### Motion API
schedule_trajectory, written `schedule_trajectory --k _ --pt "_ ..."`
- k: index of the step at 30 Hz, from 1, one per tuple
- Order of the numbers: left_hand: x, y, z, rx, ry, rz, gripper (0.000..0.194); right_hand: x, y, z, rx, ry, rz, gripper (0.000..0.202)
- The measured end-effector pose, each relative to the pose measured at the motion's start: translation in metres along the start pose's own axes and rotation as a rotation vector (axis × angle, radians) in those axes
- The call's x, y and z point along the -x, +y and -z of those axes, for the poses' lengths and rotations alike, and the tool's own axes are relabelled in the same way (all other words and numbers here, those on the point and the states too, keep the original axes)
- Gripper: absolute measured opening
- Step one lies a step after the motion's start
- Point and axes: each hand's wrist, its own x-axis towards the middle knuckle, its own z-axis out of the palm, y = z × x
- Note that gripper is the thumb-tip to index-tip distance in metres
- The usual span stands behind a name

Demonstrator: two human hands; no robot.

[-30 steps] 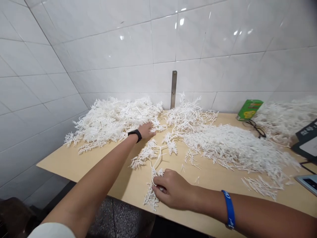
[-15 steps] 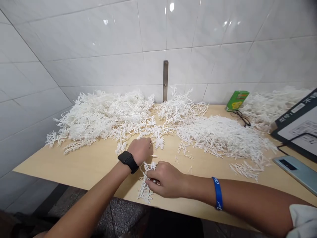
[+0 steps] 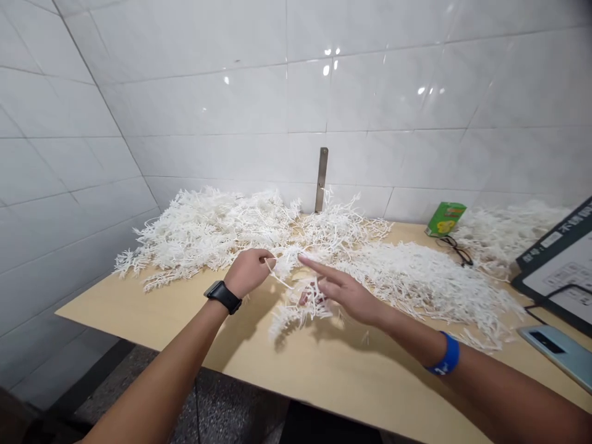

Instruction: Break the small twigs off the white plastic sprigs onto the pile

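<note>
My left hand (image 3: 250,271), with a black watch at the wrist, is closed in a pinch on the end of a thin white stem. The stem runs from it to a white branching plastic sprig (image 3: 296,311), blurred at its lower tip and held above the table. My right hand (image 3: 349,296), wearing a blue wristband, has its index finger stretched toward the pile behind, while its lower fingers curl around the sprig's small branches. Close behind both hands lies a large heap of white branching sprigs (image 3: 217,222), with a smaller tangled bunch (image 3: 342,222) beside it.
A pile of short white pieces (image 3: 416,271) spreads on the right of the wooden table (image 3: 351,376). Farther right are a green box (image 3: 445,219), a black cable (image 3: 456,250), a dark-framed panel (image 3: 555,253) and a phone (image 3: 555,348). A tiled wall stands behind.
Both hands have risen away from the table's front edge, lifting the sprig. My right index finger has straightened out. The camera view has tilted upward and shifted slightly left.
</note>
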Motion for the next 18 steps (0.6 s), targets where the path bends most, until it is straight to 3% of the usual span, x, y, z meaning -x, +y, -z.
schedule_trajectory --k 3,4,5,6,7,9,10,12,14,18 --pt "-0.007 -0.004 0.012 0.053 0.018 0.001 0.030 -0.005 -0.027 0.036 -0.103 -0.565 0.043 0.070" --pt "-0.009 -0.005 0.017 0.061 0.019 -0.001 0.030 -0.007 -0.034 0.045 -0.109 -0.707 0.050 0.069" --pt "-0.012 -0.004 0.020 0.068 0.013 -0.006 0.030 -0.011 -0.037 0.052 -0.090 -0.771 0.054 0.062" --pt "-0.014 -0.003 0.023 0.073 0.000 -0.015 0.030 -0.018 -0.036 0.057 -0.041 -0.734 0.051 0.053" --pt "-0.017 -0.002 0.025 0.080 -0.018 -0.026 0.031 -0.027 -0.031 0.059 0.036 -0.593 0.043 0.046" --pt "-0.021 0.002 0.027 0.092 -0.047 -0.054 0.031 -0.050 -0.011 0.055 0.330 -0.140 0.005 0.046" --pt "-0.024 0.004 0.027 0.092 -0.053 -0.067 0.031 -0.064 0.003 0.050 0.528 -0.030 -0.023 0.052" --pt "-0.027 0.009 0.027 0.074 -0.047 -0.093 0.029 -0.090 0.031 0.042 0.879 -0.083 -0.129 0.042" --pt "-0.027 0.013 0.032 0.025 -0.014 -0.101 0.028 -0.112 0.052 0.044 1.030 -0.128 -0.250 0.031" --pt "-0.006 0.018 0.065 -0.090 0.153 -0.032 0.029 -0.141 0.063 0.088 1.081 -0.044 -0.358 0.035"
